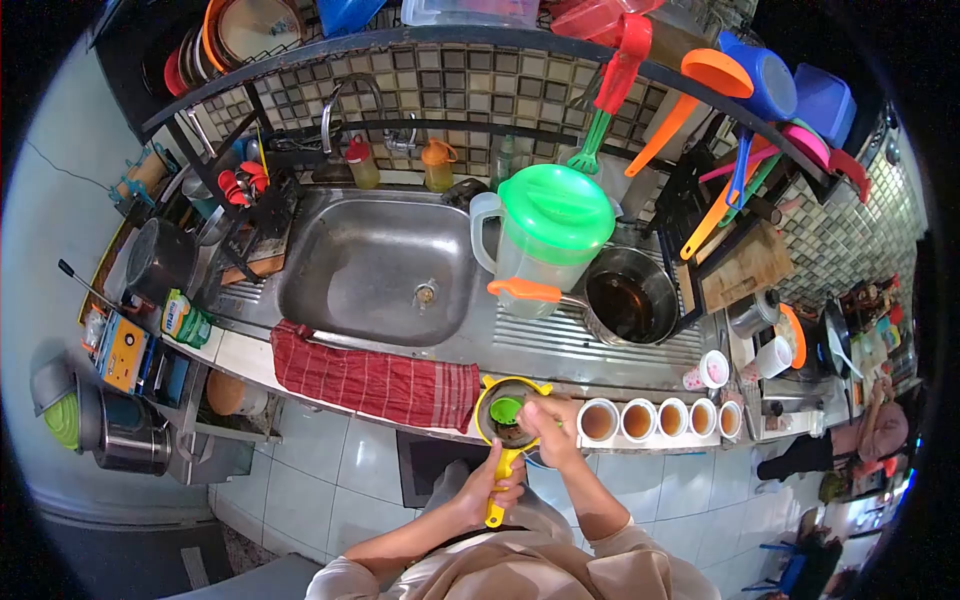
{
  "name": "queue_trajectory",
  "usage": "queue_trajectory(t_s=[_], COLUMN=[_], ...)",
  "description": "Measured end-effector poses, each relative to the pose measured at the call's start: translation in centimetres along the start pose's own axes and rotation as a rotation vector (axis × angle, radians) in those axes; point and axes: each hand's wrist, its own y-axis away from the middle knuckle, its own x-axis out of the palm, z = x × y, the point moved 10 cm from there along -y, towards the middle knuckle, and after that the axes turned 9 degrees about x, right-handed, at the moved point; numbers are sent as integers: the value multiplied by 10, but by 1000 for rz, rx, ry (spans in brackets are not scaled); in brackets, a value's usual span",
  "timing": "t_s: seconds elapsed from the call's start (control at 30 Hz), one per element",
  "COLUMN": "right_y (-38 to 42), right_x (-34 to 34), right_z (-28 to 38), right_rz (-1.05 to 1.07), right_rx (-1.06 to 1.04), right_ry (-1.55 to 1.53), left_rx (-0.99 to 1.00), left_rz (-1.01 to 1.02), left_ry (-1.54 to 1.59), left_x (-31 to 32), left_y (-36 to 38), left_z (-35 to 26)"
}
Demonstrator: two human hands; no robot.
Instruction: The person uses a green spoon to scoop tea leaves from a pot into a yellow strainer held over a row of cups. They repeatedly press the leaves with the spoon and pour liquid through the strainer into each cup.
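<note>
My left hand (497, 482) is wrapped round the handle of a yellow strainer (503, 462), which is held over the counter's front edge. Dark residue lies in its mesh bowl. Over the bowl is a small green scoop (505, 409), its round end showing. My right hand (548, 428) is closed at the strainer's right side, with the scoop at its fingertips; its grip partly hides the handle. Just right of that hand begins a row of several cups of brown drink, the nearest being a white cup (598, 422).
Behind are a steel sink (375, 270), a green-lidded pitcher (555, 225) and a saucepan (630, 300) with dark liquid. A red cloth (375, 375) drapes the counter edge. Utensils hang from the overhead rack (440, 36). Another person (880, 430) is at far right.
</note>
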Motion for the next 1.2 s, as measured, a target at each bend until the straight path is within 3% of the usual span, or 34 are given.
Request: queue_trajectory(t_s=[0.17,0.23,0.3,0.77,0.93,1.0,1.2], right_y=[10,14,16,-2,10,21,26], right_x=[2,3,5,-14,-17,-18,-13], right_z=[-1,7,14,7,7,18,25], right_rz=[76,117,98,-149,-197,-324,-334], right_rx=[-21,-158,-157,-64,-84,-196,-249], right_ry=[32,96,122,-44,-79,26,115], left_rx=[21,34,31,12,-1,0,17], left_rz=[-3,-66,-68,46,88,61,72], left_ry=[33,14,30,54,35,39,10], left_x=[5,1,-1,1,3,1,2], left_y=[-2,-3,-3,-4,-3,-4,-2], left_z=[5,5,7,6,7,6,1])
